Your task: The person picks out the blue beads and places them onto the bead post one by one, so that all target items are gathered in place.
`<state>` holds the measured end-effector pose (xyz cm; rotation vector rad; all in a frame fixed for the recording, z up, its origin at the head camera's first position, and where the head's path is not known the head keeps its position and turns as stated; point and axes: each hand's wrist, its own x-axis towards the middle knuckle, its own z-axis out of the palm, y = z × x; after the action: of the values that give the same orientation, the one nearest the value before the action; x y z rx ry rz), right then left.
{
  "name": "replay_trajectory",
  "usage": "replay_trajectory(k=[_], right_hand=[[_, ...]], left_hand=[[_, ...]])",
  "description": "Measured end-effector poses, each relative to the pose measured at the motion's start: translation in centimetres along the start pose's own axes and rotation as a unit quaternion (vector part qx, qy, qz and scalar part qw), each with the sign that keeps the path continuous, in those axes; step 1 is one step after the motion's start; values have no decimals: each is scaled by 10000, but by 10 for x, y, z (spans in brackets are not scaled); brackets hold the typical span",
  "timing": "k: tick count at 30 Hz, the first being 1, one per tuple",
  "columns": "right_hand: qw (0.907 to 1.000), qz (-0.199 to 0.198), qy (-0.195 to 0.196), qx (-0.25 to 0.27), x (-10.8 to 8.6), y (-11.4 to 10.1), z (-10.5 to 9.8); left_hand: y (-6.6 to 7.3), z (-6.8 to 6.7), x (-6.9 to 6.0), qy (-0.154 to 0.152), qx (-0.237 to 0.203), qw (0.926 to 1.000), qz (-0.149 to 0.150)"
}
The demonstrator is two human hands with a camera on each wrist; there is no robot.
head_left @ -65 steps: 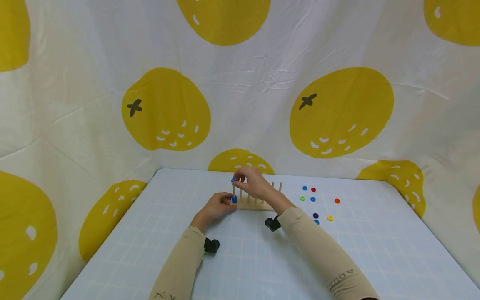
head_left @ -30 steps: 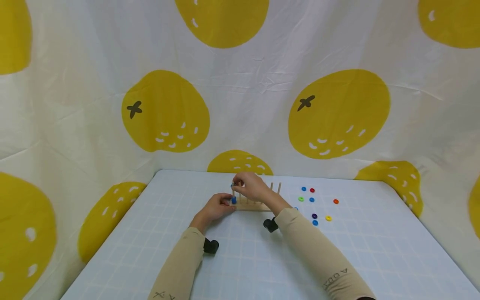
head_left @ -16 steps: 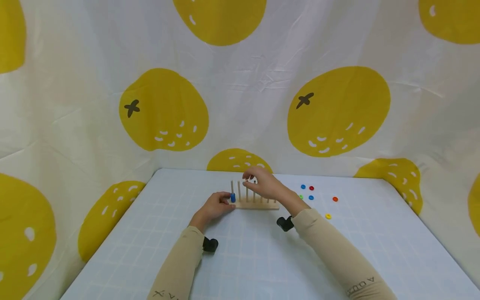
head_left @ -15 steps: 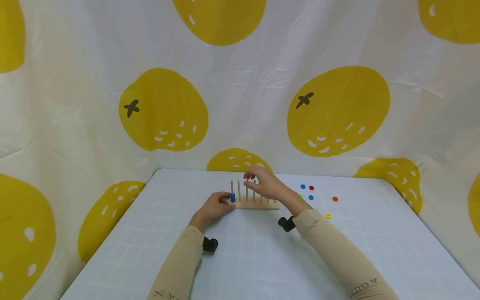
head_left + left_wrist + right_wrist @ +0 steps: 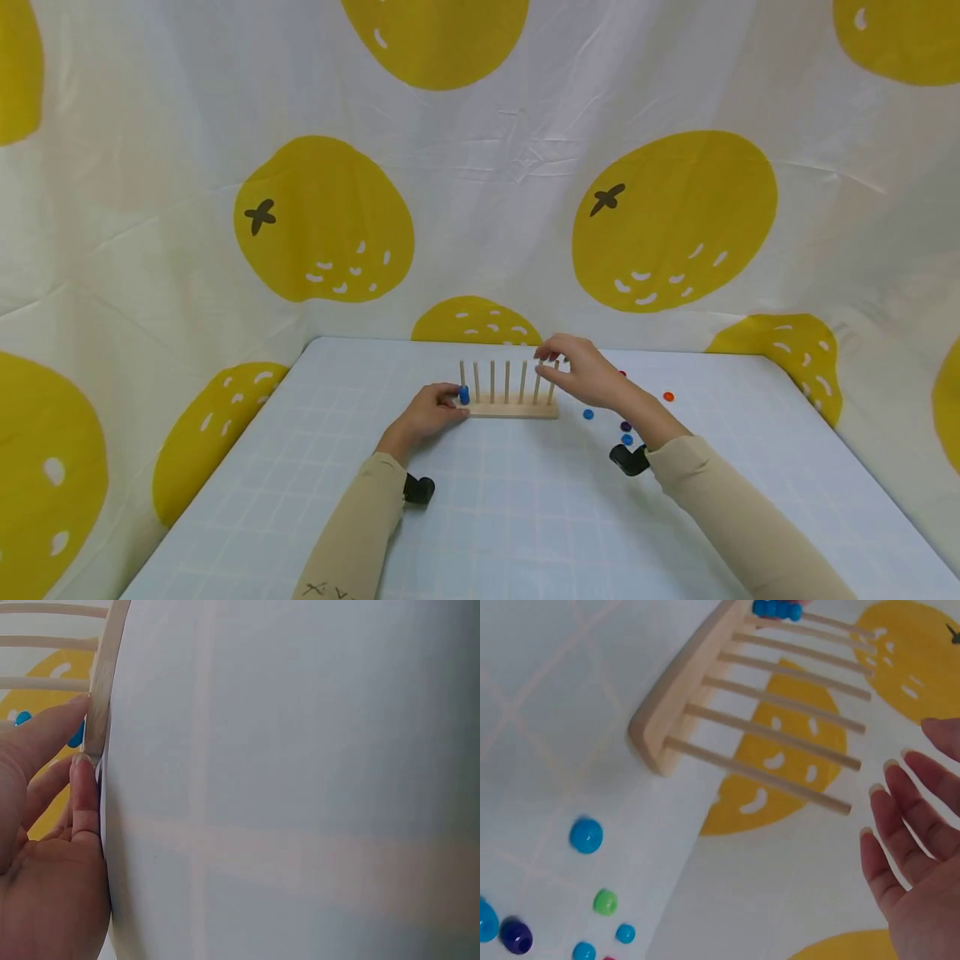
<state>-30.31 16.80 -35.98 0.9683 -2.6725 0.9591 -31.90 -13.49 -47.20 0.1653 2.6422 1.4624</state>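
1 pale wooden 7-peg rack [image 5: 516,410], its left end pinched by the left hand [image 5: 426,414], carries stacked round blue beads [image 5: 464,396] on the leftmost peg [image 5: 462,372], while the spread, empty right hand [image 5: 583,370] beside the rightmost peg [image 5: 551,395] seems between threadings, the next move probably needing a pinch on the loose round blue bead [image 5: 588,414] below it.

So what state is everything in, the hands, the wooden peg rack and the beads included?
Wooden peg rack: upright on the table.
Blue bead stack: threaded low on the leftmost peg.
Other six pegs: bare.
Loose beads: scattered on the table, right of the rack.
Left hand: pinches the rack's left end.
Right hand: empty, fingers apart, near the rack's right end.
Patterned cloth: hanging, creased.
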Motion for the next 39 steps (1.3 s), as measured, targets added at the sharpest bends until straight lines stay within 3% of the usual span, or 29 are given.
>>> replay_trajectory(k=[15, 27, 34, 39], right_hand=[[9944, 961, 358, -259, -48, 66, -27], [9809, 1905, -7, -394, -72, 118, -29], [9638, 2624, -414, -230, -77, 134, -22], [9560, 2879, -519, -221, -75, 142, -18]], left_hand=[[-1, 0, 1, -7, 5, 10000, -6], [0, 0, 0, -5, -42, 10000, -31], [-1, 0, 0, -15, 1, 10000, -74], [-1, 2, 0, 25, 43, 9999, -95]])
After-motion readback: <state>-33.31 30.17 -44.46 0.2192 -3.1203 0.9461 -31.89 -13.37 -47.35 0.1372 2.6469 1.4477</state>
